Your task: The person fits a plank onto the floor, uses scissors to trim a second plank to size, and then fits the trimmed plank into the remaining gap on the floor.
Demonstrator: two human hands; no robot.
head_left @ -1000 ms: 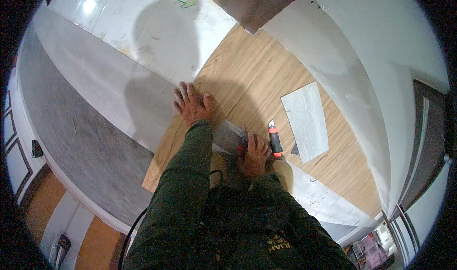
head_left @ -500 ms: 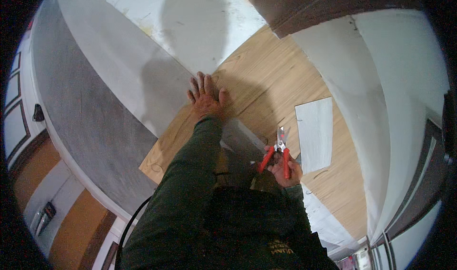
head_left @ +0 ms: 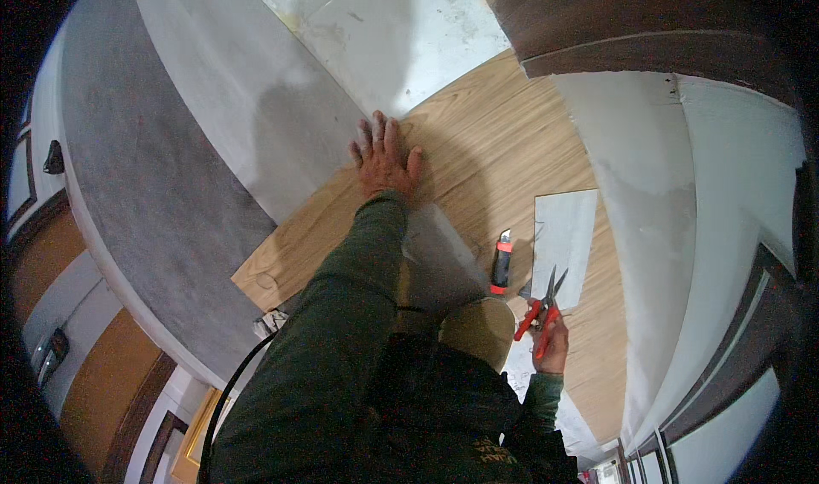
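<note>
My left hand (head_left: pixel 386 162) lies flat with fingers spread, pressing on the far left edge of a wood-grain sheet (head_left: pixel 486 117). Its fingertips reach the border with the pale surface beyond. In my right hand (head_left: pixel 552 352) is a pair of red-handled snips (head_left: pixel 548 303), pointed blades parted and tips away from me. The blades hang over a pale grey rectangular piece (head_left: pixel 565 232) on the sheet. Left of that piece rests a black and red utility knife (head_left: pixel 502 262), its blade end pointing away. My left sleeve and body hide part of the sheet.
Long grey panels (head_left: pixel 153 168) run along the left. A stained white surface (head_left: pixel 444 40) lies at the far side, a dark brown panel (head_left: pixel 631 23) at the far right. A black cable (head_left: pixel 229 390) curves beside my left arm. A tan rounded thing (head_left: pixel 478 330) shows near my body.
My right hand has moved right and toward me with the snips, uncovering the utility knife. My left hand stays pressed on the sheet; the view has shifted slightly.
</note>
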